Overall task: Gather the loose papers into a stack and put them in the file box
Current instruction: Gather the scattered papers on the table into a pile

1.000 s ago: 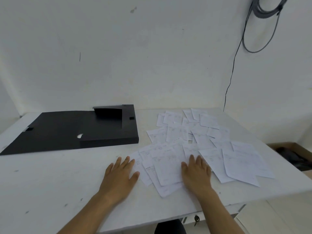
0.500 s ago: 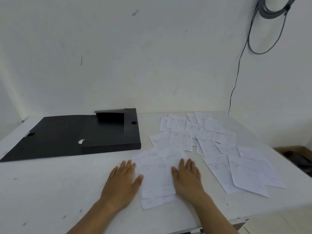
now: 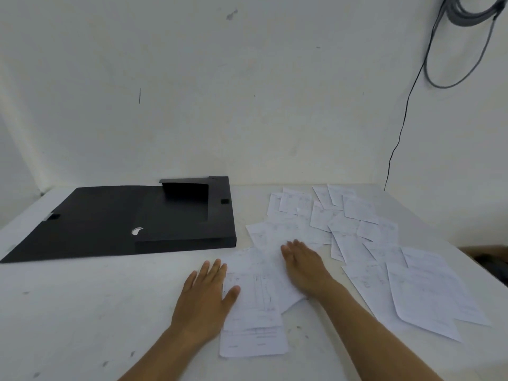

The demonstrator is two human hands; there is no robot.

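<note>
Several loose white papers [image 3: 354,229] lie scattered over the right half of the white table [image 3: 68,312]. A small overlapping pile of sheets [image 3: 255,306] sits between my hands. My left hand [image 3: 204,295] rests flat on the table, fingers spread, its thumb touching the pile's left edge. My right hand [image 3: 305,265] lies flat on top of the sheets, farther back than the left, pressing them down. The black file box [image 3: 176,215] lies open at the back left, its lid flap [image 3: 82,224] spread out flat to the left.
Two large sheets [image 3: 428,295] lie near the table's right edge. A black cable [image 3: 398,138] hangs down the wall at the back right corner. A brown box [image 3: 492,257] stands on the floor beyond the right edge.
My right hand has slid forward and up over the sheets. The pile between my hands has bunched closer together toward the left hand, which has stayed nearly in place.
</note>
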